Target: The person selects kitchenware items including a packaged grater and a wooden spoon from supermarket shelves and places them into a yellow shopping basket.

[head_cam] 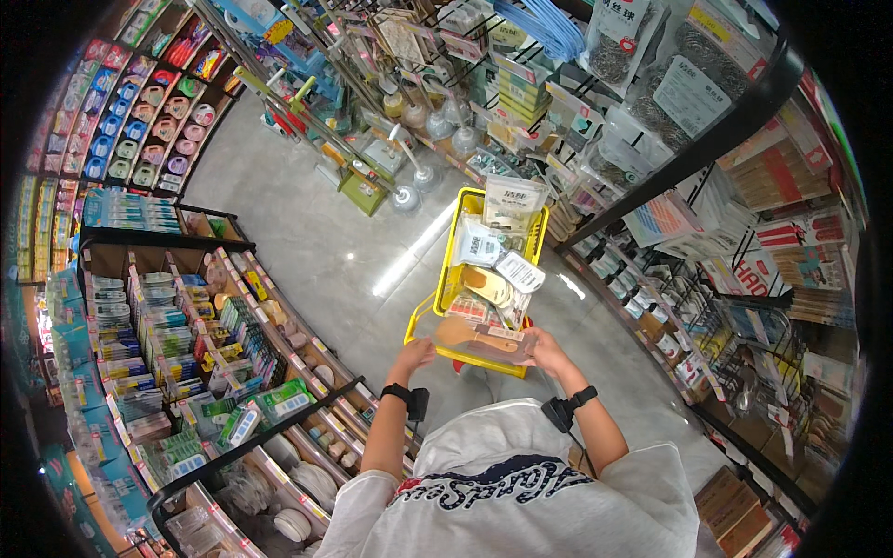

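Observation:
My right hand (545, 350) grips the right end of a packaged wooden spoon (492, 338) on a brown card. The spoon lies level above the near end of a yellow shopping basket (439, 279). My left hand (416, 353) is curled at the left corner of the basket's yellow handle (481, 364), close to the spoon's rounded end. Whether it grips the handle or touches the spoon cannot be made out. Inside the basket are a clear pouch (515, 202), a white packet (478, 240), a white-labelled pack (520, 272) and a cream-coloured package (487, 284).
Left of me stands a shelf unit (202, 335) with small packaged goods. Mops (363, 188) and plungers (404, 199) stand ahead on the grey floor (300, 209). Hooks with bagged steel wool scourers (687, 91) line the right, behind a black rail (684, 153).

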Demonstrator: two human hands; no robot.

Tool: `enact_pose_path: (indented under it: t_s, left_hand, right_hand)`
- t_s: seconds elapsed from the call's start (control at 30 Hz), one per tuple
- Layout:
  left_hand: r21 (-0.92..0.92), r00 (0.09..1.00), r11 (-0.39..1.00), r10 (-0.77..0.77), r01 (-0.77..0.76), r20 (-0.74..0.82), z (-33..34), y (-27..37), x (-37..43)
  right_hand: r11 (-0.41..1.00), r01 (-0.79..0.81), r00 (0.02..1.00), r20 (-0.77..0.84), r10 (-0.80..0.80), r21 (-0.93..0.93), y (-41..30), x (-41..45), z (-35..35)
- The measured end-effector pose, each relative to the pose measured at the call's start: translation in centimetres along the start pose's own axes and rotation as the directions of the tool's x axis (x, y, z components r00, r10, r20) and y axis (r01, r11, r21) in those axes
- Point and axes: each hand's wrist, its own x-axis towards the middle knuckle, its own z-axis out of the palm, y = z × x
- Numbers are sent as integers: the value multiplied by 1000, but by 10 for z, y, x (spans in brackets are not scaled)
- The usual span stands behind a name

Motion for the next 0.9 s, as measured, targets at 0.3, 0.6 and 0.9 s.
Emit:
enact_pose_path:
  t_s: [0.3, 0.6, 0.9]
  left_hand:
    - [276, 951, 954, 29, -119, 309, 80, 1, 10]
    - [345, 857, 785, 465, -515, 222, 176, -16, 9]
    - [391, 891, 808, 339, -440, 302, 179, -32, 6]
  right_hand:
    - [931, -60, 998, -6, 67, 360, 15, 72, -22]
    - [944, -197, 972, -73, 224, 266, 37, 112, -14]
    - [966, -194, 971, -104, 213, 168, 72, 135, -15]
